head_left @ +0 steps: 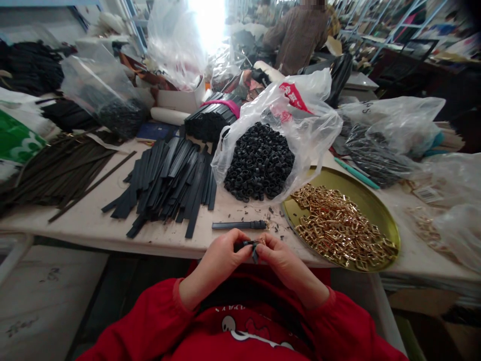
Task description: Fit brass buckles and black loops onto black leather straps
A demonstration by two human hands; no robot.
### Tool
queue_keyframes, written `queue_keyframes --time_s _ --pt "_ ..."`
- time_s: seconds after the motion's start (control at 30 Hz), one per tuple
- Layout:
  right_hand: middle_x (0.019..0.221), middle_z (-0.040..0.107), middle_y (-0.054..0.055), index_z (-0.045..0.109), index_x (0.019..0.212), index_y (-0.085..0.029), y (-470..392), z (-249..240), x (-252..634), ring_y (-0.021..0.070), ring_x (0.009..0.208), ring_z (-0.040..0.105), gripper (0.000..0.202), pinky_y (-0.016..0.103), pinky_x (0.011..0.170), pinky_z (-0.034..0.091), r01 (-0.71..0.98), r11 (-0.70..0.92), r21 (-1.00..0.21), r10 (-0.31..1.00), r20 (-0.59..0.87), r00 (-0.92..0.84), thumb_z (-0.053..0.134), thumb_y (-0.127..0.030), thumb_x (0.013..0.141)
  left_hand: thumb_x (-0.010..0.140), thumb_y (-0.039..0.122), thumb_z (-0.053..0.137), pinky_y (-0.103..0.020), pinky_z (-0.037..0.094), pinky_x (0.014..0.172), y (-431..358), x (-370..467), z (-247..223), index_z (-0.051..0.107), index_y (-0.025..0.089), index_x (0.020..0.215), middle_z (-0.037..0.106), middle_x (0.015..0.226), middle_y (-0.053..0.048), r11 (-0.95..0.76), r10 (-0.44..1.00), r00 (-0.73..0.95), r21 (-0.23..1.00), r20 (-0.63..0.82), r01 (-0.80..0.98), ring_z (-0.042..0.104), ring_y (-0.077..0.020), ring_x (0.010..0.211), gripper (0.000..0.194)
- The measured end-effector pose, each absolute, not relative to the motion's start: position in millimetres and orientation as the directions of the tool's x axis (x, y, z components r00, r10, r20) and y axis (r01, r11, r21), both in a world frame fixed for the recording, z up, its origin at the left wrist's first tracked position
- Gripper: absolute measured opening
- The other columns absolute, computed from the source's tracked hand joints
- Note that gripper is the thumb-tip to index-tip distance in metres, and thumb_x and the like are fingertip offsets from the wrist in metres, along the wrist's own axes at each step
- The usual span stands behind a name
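At the table's front edge, my left hand (226,253) is closed on a short black strap (244,244). My right hand (280,258) pinches the strap's other end, where a bit of gold metal, apparently a buckle (259,241), shows between the fingers. Much of the strap is hidden by my fingers. Just beyond my hands lies a finished-looking black strap (238,225) with loops and a gold buckle at its right end. Behind it, an opened plastic bag (315,118) holds many small black loops (259,163). To the right, a round gold tray (389,220) carries a heap of gold buckles (341,228).
Black strips (169,175) lie piled at left of the loops, with a bundle (210,120) tied in pink behind. Dark brown strips (67,165) spread at far left. A teal pen-like tool (356,173) rests behind the tray. A person (300,37) is in the background.
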State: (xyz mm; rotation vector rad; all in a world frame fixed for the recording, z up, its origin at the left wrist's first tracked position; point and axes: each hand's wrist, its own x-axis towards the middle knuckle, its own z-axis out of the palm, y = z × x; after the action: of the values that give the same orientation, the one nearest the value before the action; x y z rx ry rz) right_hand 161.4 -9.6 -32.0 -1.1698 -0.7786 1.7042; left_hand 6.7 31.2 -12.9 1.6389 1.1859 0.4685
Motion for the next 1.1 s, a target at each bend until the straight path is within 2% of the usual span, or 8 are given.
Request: queue_keyframes --time_s 0.13,0.23,0.37,0.57,0.67,0.77,0.9,1.1 --pt "0.056 0.046 -0.006 0.039 0.066 -0.021 -8 -33 162 0.0099 0.051 0.044 0.029 0.023 0.052 0.035 -0.077 -0.237 -0.968 0.964 -0.244 0.108 0.059 -0.041 0.075 0.075 0.036 0.057 -0.021 0.043 0.055 28 6 -12 0.056 0.015 0.090 0.062 0.076 0.000 0.285 0.756 0.529 0.921 -0.386 0.265 0.054 -0.0096 0.060 0.025" --pt "0.059 0.046 -0.006 0.046 0.082 -0.022 -9 -33 163 0.0108 0.051 0.044 0.016 0.023 0.050 0.034 0.199 -0.122 -0.972 0.967 -0.071 0.245 0.059 -0.029 0.074 0.074 0.032 0.059 -0.019 0.042 0.055 27 6 -10 0.056 0.013 0.092 0.060 0.077 0.001 0.385 0.714 0.552 0.900 -0.431 0.205 0.052 -0.0066 0.057 0.026" --pt "0.066 0.054 -0.002 0.055 0.080 -0.022 -15 -30 169 0.0128 0.059 0.048 0.005 0.025 0.055 0.036 0.431 0.043 -0.901 0.998 0.061 0.027 0.055 -0.022 0.075 0.072 0.031 0.061 -0.019 0.042 0.055 22 5 -11 0.057 0.013 0.090 0.061 0.076 0.001 0.467 0.678 0.559 0.867 -0.476 0.172 0.053 -0.0065 0.058 0.025" --pt "0.064 0.057 -0.003 0.056 0.078 -0.021 -31 -22 175 0.0116 0.057 0.047 0.004 0.023 0.052 0.035 0.414 0.075 -0.907 0.983 -0.002 -0.182 0.052 -0.021 0.078 0.069 0.024 0.063 -0.018 0.043 0.056 8 8 -17 0.058 0.013 0.082 0.062 0.068 0.002 0.575 0.594 0.570 0.795 -0.568 0.192 0.056 -0.0069 0.057 0.018" --pt "0.067 0.058 -0.002 0.055 0.079 -0.021 -40 -21 178 0.0122 0.060 0.049 0.008 0.023 0.054 0.037 0.388 0.062 -0.920 0.971 -0.034 -0.237 0.049 -0.025 0.082 0.068 0.022 0.062 -0.018 0.043 0.056 5 9 -13 0.059 0.014 0.086 0.063 0.069 0.002 0.539 0.566 0.621 0.814 -0.542 0.219 0.057 -0.0078 0.057 0.020" --pt "0.070 0.058 0.000 0.054 0.084 -0.021 -46 -22 178 0.0139 0.064 0.051 0.014 0.025 0.058 0.038 0.428 0.067 -0.901 0.986 -0.007 -0.169 0.043 -0.028 0.087 0.072 0.026 0.056 -0.020 0.044 0.055 6 7 -5 0.059 0.014 0.083 0.063 0.067 0.001 0.446 0.538 0.664 0.844 -0.520 0.299 0.058 -0.0096 0.057 0.016" --pt "0.076 0.060 0.003 0.054 0.091 -0.021 -52 -27 171 0.0169 0.070 0.054 0.015 0.028 0.062 0.039 0.540 0.108 -0.835 0.993 0.068 -0.094 0.041 -0.029 0.088 0.079 0.033 0.045 -0.020 0.039 0.047 9 9 1 0.055 0.015 0.066 0.059 0.059 0.001 0.221 0.516 0.652 0.822 -0.556 0.525 0.053 -0.0099 0.048 0.025" --pt "0.081 0.062 0.004 0.048 0.111 -0.021 -44 -29 172 0.0170 0.072 0.057 0.029 0.029 0.066 0.044 0.503 0.136 -0.853 0.991 0.120 -0.063 0.038 -0.036 0.089 0.084 0.036 0.038 -0.024 0.042 0.056 24 24 5 0.058 0.017 0.074 0.062 0.066 -0.002 -0.218 0.596 0.708 0.772 -0.379 0.597 0.057 -0.0156 0.060 0.029"
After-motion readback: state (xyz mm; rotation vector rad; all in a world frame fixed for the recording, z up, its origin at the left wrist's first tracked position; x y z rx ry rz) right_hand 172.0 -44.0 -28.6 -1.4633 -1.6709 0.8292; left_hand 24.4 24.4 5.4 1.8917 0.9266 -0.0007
